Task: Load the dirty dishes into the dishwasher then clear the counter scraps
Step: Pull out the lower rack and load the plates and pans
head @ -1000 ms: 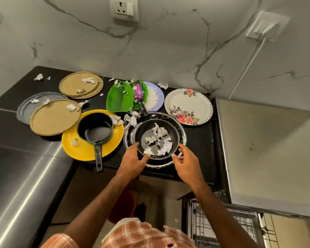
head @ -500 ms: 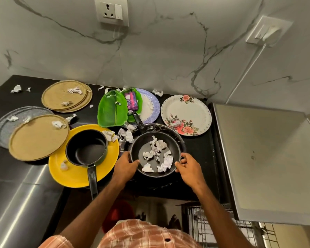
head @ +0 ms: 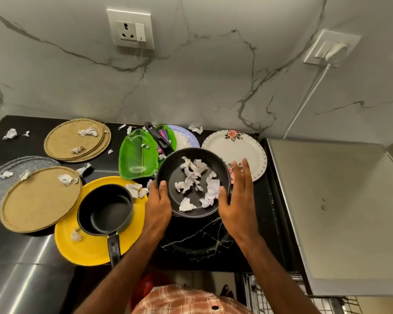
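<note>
The black desk (head: 109, 168) carries the dishes. A yellow plate (head: 89, 250) bearing a saucepan (head: 104, 211) lies left of the frying pan (head: 192, 196), and a floral plate (head: 236, 146) lies behind it to the right. The pan is held above the desk. The left hand (head: 158, 207) grips its near-left rim, thumb inside. The right hand (head: 237, 200) is at its right rim, fingers straight and spread. Paper scraps (head: 191, 177) lie inside the pan.
</note>
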Tool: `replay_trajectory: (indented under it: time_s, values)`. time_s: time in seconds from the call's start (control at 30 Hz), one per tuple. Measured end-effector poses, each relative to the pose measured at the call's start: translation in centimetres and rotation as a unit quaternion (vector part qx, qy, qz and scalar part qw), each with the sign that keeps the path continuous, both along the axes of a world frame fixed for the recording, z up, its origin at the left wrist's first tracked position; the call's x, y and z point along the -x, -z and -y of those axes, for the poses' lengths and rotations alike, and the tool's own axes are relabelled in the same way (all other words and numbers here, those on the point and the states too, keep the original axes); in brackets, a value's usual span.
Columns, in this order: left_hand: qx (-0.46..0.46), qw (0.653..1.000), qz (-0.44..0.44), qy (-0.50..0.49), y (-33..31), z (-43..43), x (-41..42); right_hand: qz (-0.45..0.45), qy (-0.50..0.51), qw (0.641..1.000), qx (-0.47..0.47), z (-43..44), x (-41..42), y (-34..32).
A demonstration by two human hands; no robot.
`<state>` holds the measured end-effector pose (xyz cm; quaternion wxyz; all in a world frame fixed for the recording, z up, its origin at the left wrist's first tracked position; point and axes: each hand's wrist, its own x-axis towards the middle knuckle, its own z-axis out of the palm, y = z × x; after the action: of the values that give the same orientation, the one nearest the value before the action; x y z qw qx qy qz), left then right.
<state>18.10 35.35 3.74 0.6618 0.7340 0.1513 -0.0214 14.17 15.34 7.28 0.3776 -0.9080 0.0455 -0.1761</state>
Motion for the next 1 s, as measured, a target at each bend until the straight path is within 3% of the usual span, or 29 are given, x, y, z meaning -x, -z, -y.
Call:
replay_trajectory:
  time_s: [0.13, 0.33, 0.5, 0.63, 0.83, 0.9, 1.0]
  values:
    - [-0.095, 0.994, 0.054, 0.012, -2.5, -0.3, -1.1, -0.050, -0.118, 0.992, -0.007, -1.6, -2.7, -1.0]
    - [-0.191, 0.967, 0.152, 0.075, -4.3, -0.5, -2.6, -0.098, -0.218, 0.971, 0.014, -4.8, -5.6, 0.2]
    - [-0.260, 0.947, 0.181, 0.048, -5.2, -2.3, -4.5, -0.118, -0.287, 0.950, 0.040, -6.1, -4.1, 2.3]
    - [-0.335, 0.915, 0.219, 0.045, -5.9, -4.7, -5.6, -0.164, -0.269, 0.946, 0.076, -5.3, -3.3, 4.1]
    - [-0.395, 0.877, 0.272, 0.036, -6.8, -5.8, -5.5, -0.171, -0.224, 0.959, 0.023, -3.7, -2.1, 3.8]
    - [-0.375, 0.887, 0.264, 0.043, -6.5, -5.4, -5.3, -0.155, -0.197, 0.968, -0.009, -3.5, -1.8, 3.5]
    - [-0.282, 0.935, 0.205, 0.063, -5.8, -4.3, -4.8, -0.127, -0.108, 0.982, -0.093, -3.5, -1.4, 3.2]
